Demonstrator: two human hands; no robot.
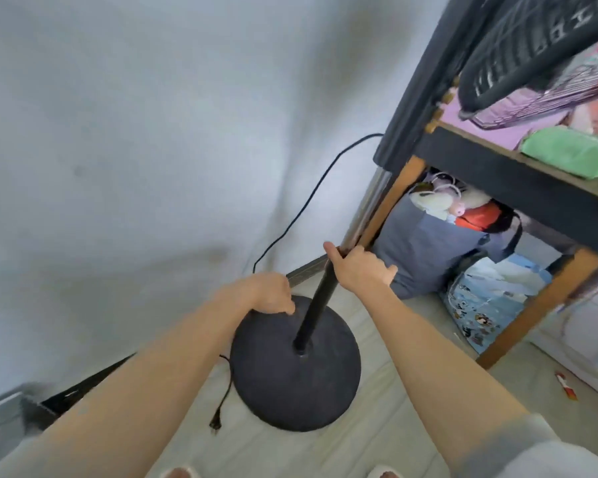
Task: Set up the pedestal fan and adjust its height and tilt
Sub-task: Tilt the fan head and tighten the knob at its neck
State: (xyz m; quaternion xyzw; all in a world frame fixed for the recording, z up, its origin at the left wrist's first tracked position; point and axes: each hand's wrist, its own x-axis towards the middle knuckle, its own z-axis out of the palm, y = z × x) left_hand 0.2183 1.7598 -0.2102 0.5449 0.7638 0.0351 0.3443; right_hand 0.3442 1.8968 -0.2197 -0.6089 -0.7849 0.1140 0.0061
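While right fingers [354,262] wrap the pole [316,305], left fingers [280,305] seemingly touch base [290,381].

A round black fan base [296,377] sits on the floor [377,419] with its black pole [316,305] rising from the centre. The right hand [361,269] wraps around the pole above the base; the left hand [273,294] rests on the base's far rim. A plug [216,420] lies just left of the base, and a wooden shelf [508,174] stands to its right.

soft, even daylight with faint shadows; strong wide-angle bending at the edges, slight motion blur throughout.
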